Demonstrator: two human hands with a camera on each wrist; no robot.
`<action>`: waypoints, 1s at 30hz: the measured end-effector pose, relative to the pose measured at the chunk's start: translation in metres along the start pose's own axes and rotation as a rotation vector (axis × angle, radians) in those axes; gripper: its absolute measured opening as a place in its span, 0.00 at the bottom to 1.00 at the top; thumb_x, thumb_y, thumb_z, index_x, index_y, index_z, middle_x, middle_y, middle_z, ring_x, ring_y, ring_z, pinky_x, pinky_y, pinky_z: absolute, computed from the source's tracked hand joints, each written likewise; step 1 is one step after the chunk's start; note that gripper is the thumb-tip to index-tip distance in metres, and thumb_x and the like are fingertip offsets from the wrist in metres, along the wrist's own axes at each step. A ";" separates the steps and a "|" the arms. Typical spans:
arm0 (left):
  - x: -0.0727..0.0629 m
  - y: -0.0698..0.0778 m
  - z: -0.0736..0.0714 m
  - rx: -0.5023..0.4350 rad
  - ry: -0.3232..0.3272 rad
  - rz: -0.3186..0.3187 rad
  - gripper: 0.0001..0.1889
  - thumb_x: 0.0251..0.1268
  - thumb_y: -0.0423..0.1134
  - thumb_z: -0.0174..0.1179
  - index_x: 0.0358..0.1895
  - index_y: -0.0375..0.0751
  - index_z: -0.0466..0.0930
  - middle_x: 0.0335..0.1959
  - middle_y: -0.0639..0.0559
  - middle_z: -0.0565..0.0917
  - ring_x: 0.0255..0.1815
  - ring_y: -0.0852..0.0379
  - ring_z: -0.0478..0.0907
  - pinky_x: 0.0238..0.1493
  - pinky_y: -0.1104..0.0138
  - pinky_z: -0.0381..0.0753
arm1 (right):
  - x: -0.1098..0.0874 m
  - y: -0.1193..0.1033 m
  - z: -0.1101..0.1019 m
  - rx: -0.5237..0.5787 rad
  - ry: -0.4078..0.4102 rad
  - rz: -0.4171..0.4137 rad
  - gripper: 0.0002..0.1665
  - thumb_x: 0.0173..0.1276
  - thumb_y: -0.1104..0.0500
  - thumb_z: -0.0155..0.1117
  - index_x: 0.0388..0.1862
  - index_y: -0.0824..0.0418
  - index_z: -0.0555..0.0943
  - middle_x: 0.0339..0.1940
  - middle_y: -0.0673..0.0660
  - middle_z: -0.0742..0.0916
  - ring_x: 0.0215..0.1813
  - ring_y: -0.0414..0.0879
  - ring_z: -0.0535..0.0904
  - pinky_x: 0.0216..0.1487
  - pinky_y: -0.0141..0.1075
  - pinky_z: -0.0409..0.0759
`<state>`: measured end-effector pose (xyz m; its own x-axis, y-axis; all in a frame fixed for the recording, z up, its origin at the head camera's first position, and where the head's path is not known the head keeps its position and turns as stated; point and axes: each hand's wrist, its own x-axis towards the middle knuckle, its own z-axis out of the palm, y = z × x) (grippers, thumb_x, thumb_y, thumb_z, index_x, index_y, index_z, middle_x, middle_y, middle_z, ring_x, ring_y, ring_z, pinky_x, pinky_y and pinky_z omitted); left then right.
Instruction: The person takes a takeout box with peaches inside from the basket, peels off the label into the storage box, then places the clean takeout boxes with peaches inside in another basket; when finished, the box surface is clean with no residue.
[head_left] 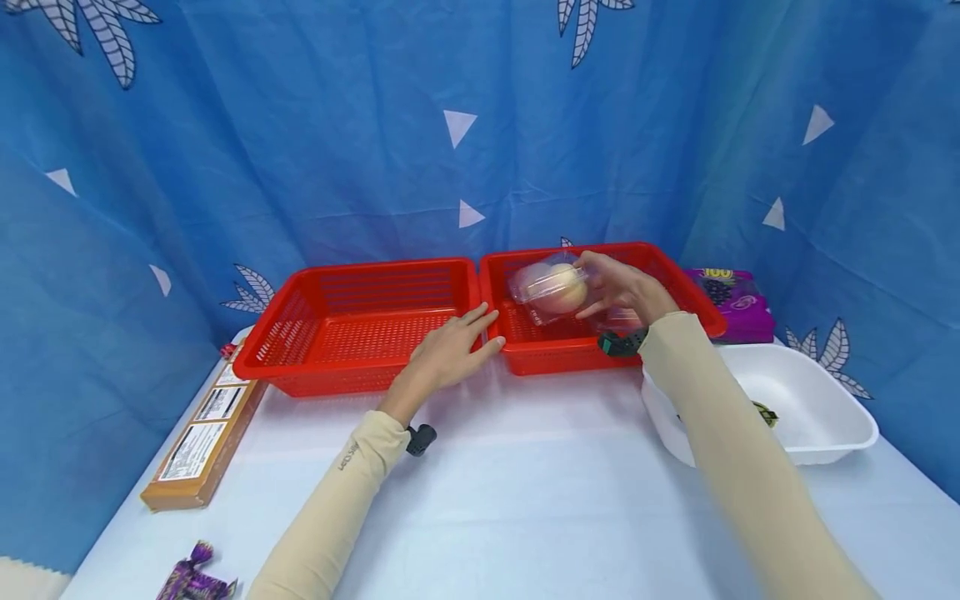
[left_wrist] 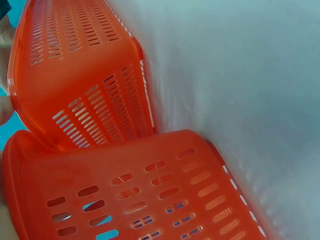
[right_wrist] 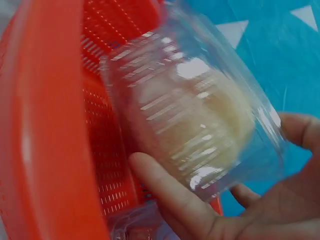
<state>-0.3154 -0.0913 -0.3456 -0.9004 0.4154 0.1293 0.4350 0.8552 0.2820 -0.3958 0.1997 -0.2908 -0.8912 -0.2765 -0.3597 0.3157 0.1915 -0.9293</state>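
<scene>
My right hand (head_left: 624, 287) grips a clear plastic clamshell box (head_left: 553, 288) with round, pale yellow, peach-like fruit inside. The box is tilted over the right red basket (head_left: 558, 357), thumb on one side and fingers on the other in the right wrist view. A second clear pack (head_left: 621, 320) lies in that basket, partly behind my hand. With fingers extended, my left hand (head_left: 448, 350) is where the left red basket (head_left: 337, 385) meets the right one. Its fingers (left_wrist: 5, 110) appear to touch the basket rims in the left wrist view.
A white tub (head_left: 813, 408) at the right holds a small green item, partly hidden by my forearm. Behind it sits a purple packet (head_left: 738, 312). A long orange-brown box (head_left: 202, 442) lies at the left, with a purple wrapped sweet (head_left: 193, 577) nearer me. Blue curtains (head_left: 360, 125) surround the table.
</scene>
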 end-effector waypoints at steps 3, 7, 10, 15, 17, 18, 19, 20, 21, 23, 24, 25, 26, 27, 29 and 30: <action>0.000 -0.002 -0.001 0.011 0.005 -0.009 0.35 0.67 0.68 0.41 0.75 0.62 0.54 0.77 0.58 0.53 0.72 0.36 0.58 0.62 0.43 0.68 | 0.005 -0.001 0.002 -0.020 -0.043 0.034 0.45 0.70 0.48 0.55 0.76 0.56 0.44 0.73 0.65 0.59 0.69 0.61 0.61 0.56 0.48 0.76; 0.000 -0.004 0.000 0.007 0.015 -0.004 0.35 0.67 0.67 0.42 0.75 0.61 0.55 0.77 0.58 0.53 0.72 0.36 0.59 0.63 0.43 0.67 | 0.006 -0.001 0.006 -0.131 -0.022 0.044 0.45 0.68 0.46 0.57 0.76 0.56 0.48 0.71 0.65 0.62 0.66 0.62 0.66 0.54 0.48 0.78; 0.000 -0.005 0.000 0.007 0.019 -0.002 0.35 0.67 0.67 0.41 0.75 0.59 0.56 0.77 0.58 0.54 0.71 0.36 0.59 0.62 0.43 0.69 | 0.008 -0.001 0.009 -0.219 -0.037 0.050 0.42 0.68 0.46 0.56 0.74 0.58 0.53 0.67 0.65 0.66 0.59 0.61 0.74 0.52 0.46 0.80; 0.001 -0.006 -0.001 0.025 0.021 0.011 0.35 0.68 0.67 0.40 0.75 0.58 0.56 0.77 0.57 0.54 0.71 0.37 0.60 0.56 0.46 0.75 | 0.014 0.001 0.012 -0.281 -0.091 0.075 0.32 0.70 0.50 0.55 0.67 0.61 0.61 0.59 0.64 0.73 0.44 0.55 0.83 0.48 0.43 0.82; 0.001 -0.006 0.000 0.030 0.019 0.010 0.35 0.68 0.67 0.40 0.75 0.59 0.56 0.77 0.57 0.53 0.71 0.37 0.60 0.56 0.46 0.75 | 0.015 0.003 0.014 -0.330 -0.093 0.067 0.28 0.69 0.51 0.57 0.62 0.63 0.65 0.54 0.63 0.75 0.40 0.53 0.84 0.48 0.42 0.82; 0.001 -0.006 0.000 0.032 0.020 0.010 0.35 0.68 0.67 0.40 0.75 0.58 0.56 0.77 0.57 0.53 0.71 0.37 0.61 0.56 0.46 0.75 | 0.014 0.004 0.015 -0.360 -0.090 0.059 0.26 0.68 0.52 0.58 0.60 0.63 0.67 0.53 0.63 0.76 0.39 0.53 0.85 0.48 0.42 0.82; 0.001 -0.006 0.001 0.036 0.018 0.010 0.35 0.68 0.67 0.39 0.75 0.58 0.56 0.77 0.57 0.53 0.71 0.37 0.60 0.57 0.46 0.75 | 0.014 0.005 0.016 -0.382 -0.080 0.055 0.25 0.67 0.53 0.59 0.58 0.64 0.68 0.52 0.64 0.77 0.39 0.54 0.85 0.48 0.42 0.82; 0.001 -0.005 0.001 0.039 0.017 0.013 0.35 0.69 0.67 0.39 0.75 0.58 0.56 0.77 0.57 0.53 0.71 0.36 0.60 0.57 0.46 0.74 | 0.013 0.006 0.017 -0.409 -0.057 0.059 0.25 0.65 0.53 0.62 0.56 0.65 0.70 0.51 0.64 0.79 0.40 0.54 0.85 0.48 0.43 0.82; 0.001 -0.005 0.001 0.043 0.016 0.014 0.35 0.69 0.67 0.39 0.75 0.57 0.56 0.77 0.56 0.53 0.71 0.36 0.60 0.57 0.45 0.74 | 0.012 0.008 0.017 -0.438 -0.033 0.058 0.25 0.63 0.53 0.64 0.54 0.65 0.72 0.50 0.64 0.80 0.41 0.54 0.85 0.48 0.43 0.83; 0.001 -0.004 0.002 0.047 0.014 0.015 0.35 0.69 0.67 0.39 0.75 0.57 0.56 0.77 0.56 0.53 0.70 0.35 0.61 0.58 0.44 0.73 | 0.009 0.010 0.018 -0.469 0.016 0.070 0.25 0.60 0.53 0.67 0.52 0.64 0.75 0.50 0.64 0.83 0.44 0.55 0.85 0.47 0.44 0.83; 0.001 -0.004 0.002 0.051 0.010 0.015 0.35 0.69 0.67 0.38 0.75 0.58 0.56 0.77 0.56 0.53 0.71 0.35 0.60 0.58 0.44 0.73 | 0.008 0.011 0.019 -0.478 0.039 0.079 0.26 0.59 0.52 0.69 0.52 0.63 0.76 0.50 0.64 0.83 0.46 0.56 0.84 0.46 0.45 0.83; 0.001 -0.003 0.002 0.052 0.008 0.016 0.35 0.69 0.67 0.38 0.75 0.58 0.55 0.77 0.56 0.53 0.71 0.35 0.60 0.59 0.43 0.72 | 0.007 0.011 0.019 -0.492 0.057 0.087 0.26 0.59 0.52 0.69 0.52 0.63 0.77 0.50 0.64 0.84 0.47 0.56 0.84 0.46 0.45 0.84; 0.001 -0.003 0.002 0.052 0.007 0.016 0.35 0.69 0.67 0.38 0.75 0.58 0.55 0.77 0.57 0.53 0.71 0.35 0.60 0.59 0.43 0.71 | 0.006 0.011 0.019 -0.514 0.066 0.092 0.26 0.59 0.50 0.69 0.52 0.62 0.77 0.51 0.64 0.84 0.47 0.56 0.84 0.45 0.45 0.84; 0.001 -0.002 0.002 0.052 0.007 0.015 0.35 0.69 0.67 0.38 0.75 0.59 0.55 0.77 0.57 0.53 0.71 0.35 0.60 0.60 0.43 0.71 | 0.006 0.010 0.019 -0.537 0.061 0.089 0.26 0.60 0.50 0.68 0.53 0.62 0.77 0.51 0.64 0.84 0.48 0.56 0.84 0.45 0.45 0.84; 0.001 -0.002 0.003 0.053 0.008 0.013 0.35 0.69 0.67 0.39 0.75 0.59 0.55 0.77 0.57 0.53 0.71 0.36 0.60 0.59 0.43 0.71 | 0.004 0.008 0.019 -0.575 0.051 0.096 0.26 0.62 0.48 0.66 0.54 0.61 0.77 0.52 0.64 0.83 0.49 0.57 0.84 0.46 0.45 0.83; 0.001 -0.002 0.003 0.053 0.009 0.014 0.35 0.69 0.67 0.39 0.75 0.58 0.55 0.77 0.56 0.53 0.71 0.36 0.60 0.59 0.44 0.72 | 0.004 0.006 0.020 -0.603 0.038 0.093 0.27 0.63 0.48 0.64 0.55 0.62 0.75 0.53 0.64 0.83 0.49 0.57 0.83 0.47 0.45 0.83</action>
<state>-0.3173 -0.0918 -0.3490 -0.8942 0.4246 0.1415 0.4469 0.8647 0.2292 -0.3908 0.1814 -0.2994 -0.8834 -0.2010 -0.4233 0.1626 0.7158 -0.6791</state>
